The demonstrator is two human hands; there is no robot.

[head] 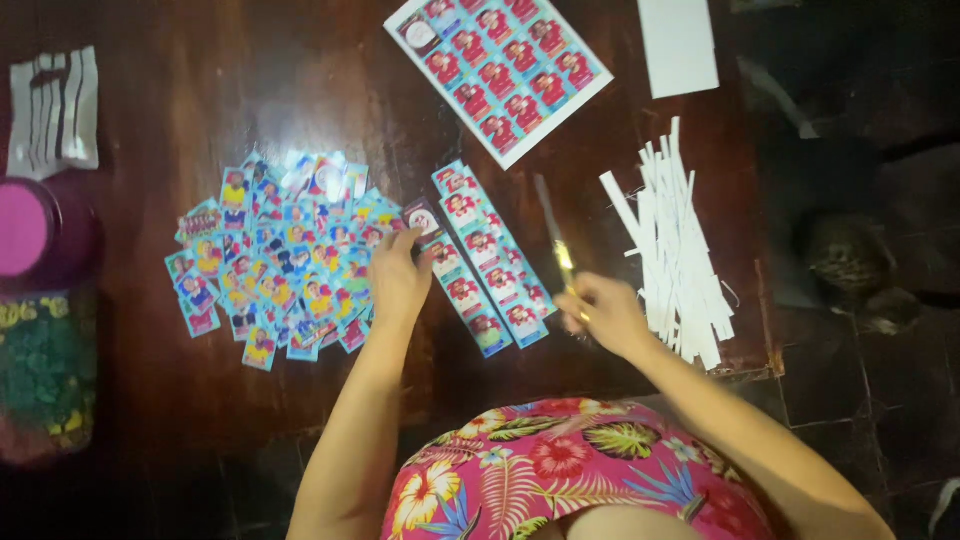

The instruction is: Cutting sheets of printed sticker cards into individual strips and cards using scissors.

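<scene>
My left hand [398,278] rests on the dark wooden table [300,90], its fingers pinching the left one of several long strips of printed picture cards [490,262]. My right hand [603,313] grips a pair of scissors [556,235] with a yellow handle, blades pointing away from me just right of the strips. A loose heap of small cut picture cards [278,258] lies left of my left hand. An uncut sheet of the same cards [498,66] lies at the far side of the table.
A pile of thin white paper offcuts [676,250] lies to the right. A white paper sheet [679,45] sits top right. A pink-lidded jar [30,230], a white strip sheet [55,112] and a green patterned bag [45,375] are at the left.
</scene>
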